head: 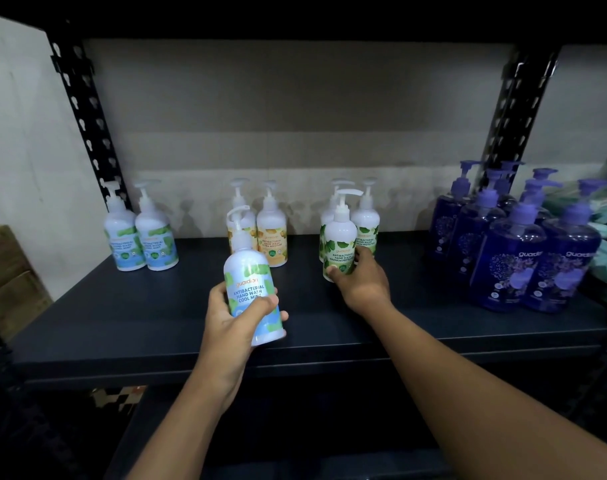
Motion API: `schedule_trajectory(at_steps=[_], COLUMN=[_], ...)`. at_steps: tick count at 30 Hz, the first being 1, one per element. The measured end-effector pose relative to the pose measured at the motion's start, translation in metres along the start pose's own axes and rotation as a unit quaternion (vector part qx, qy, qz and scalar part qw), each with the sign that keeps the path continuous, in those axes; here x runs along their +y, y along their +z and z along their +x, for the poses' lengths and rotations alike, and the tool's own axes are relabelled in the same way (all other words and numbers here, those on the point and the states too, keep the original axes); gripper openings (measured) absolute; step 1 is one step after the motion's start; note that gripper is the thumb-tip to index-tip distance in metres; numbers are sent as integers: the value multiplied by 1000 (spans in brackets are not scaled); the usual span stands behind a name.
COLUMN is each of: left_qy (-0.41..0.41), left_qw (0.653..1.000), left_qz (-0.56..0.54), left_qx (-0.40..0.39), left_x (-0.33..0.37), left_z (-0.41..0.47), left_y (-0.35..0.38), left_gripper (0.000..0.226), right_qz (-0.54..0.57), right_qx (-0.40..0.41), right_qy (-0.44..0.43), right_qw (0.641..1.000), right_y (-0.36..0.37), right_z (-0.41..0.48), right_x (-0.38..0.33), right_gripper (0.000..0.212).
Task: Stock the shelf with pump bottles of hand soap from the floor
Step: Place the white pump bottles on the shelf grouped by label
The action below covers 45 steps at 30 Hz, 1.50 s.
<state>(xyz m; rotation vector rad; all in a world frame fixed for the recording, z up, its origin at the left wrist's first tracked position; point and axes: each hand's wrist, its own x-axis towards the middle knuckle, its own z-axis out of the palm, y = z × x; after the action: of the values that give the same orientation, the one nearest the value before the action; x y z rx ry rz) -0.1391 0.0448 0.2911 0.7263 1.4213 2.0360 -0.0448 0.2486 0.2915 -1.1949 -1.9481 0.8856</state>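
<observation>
My left hand (233,317) grips a white pump bottle with a blue and green "Cool Mint" label (252,289), held tilted above the front of the dark shelf (156,323). My right hand (361,282) is wrapped around the base of a white bottle with a green leaf label (340,237), which stands upright on the shelf in front of two or three matching bottles (366,223). Two more mint bottles (141,237) stand at the back left. Yellow-labelled bottles (271,233) stand in the middle.
Several purple pump bottles (523,251) fill the shelf's right end, with green packages (603,220) behind them. Black slotted uprights (84,116) frame the bay. A cardboard box (8,271) sits at the far left. A lower shelf level lies dark below.
</observation>
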Motion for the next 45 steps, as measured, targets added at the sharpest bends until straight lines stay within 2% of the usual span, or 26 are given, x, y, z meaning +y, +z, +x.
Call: schedule_trajectory(at_steps=[7,11,14,17,20,22,24,28,31,34,39,45], left_qy=[-2,-1,1,4,16,28,42,91,118,139,170,129], left_qw=[1000,1000,1000,1000,1000,999,998,986,966,943,916,910], left_qz=[1,2,3,7,15,22,33,102,192,255,309,321], left_qx=[-1,1,6,9,13,21,39,93,128,162,189,228], left_x=[0,0,0,3,11,16,23,38,49,60,74,68], left_z=[-2,-2,-2,-4,-8,-8,-9,-11,-11,-7,15,59], left_y=[-4,-6,-7,-11,-20,-29,-39,-72,-98,-120,-153,-189], left_gripper=[64,72,65,62,56,54,60,51,65,64,45,55], right_qz=[-12,-8,19,45,-12,-49,-62,-144,-220,-273,-327,-343], right_qx=[-3,-4,11,64,105,80,22,-92,-157,-203,-246,-244], right_qy=[6,9,15,-2,-69,-135,-188,-213,-211,-197,-175,-174], right_qw=[1000,1000,1000,997,992,986,980,962,940,919,896,890], right_y=[4,5,4,-1,0,9,25,66,90,111,121,122], right_z=[3,5,3,-13,-43,-60,-71,-83,-83,-81,-80,-81], right_x=[3,4,3,0,-14,-30,-49,-78,-88,-94,-97,-97], right_gripper=[43,44,59,70,52,37,32,42,54,63,68,66])
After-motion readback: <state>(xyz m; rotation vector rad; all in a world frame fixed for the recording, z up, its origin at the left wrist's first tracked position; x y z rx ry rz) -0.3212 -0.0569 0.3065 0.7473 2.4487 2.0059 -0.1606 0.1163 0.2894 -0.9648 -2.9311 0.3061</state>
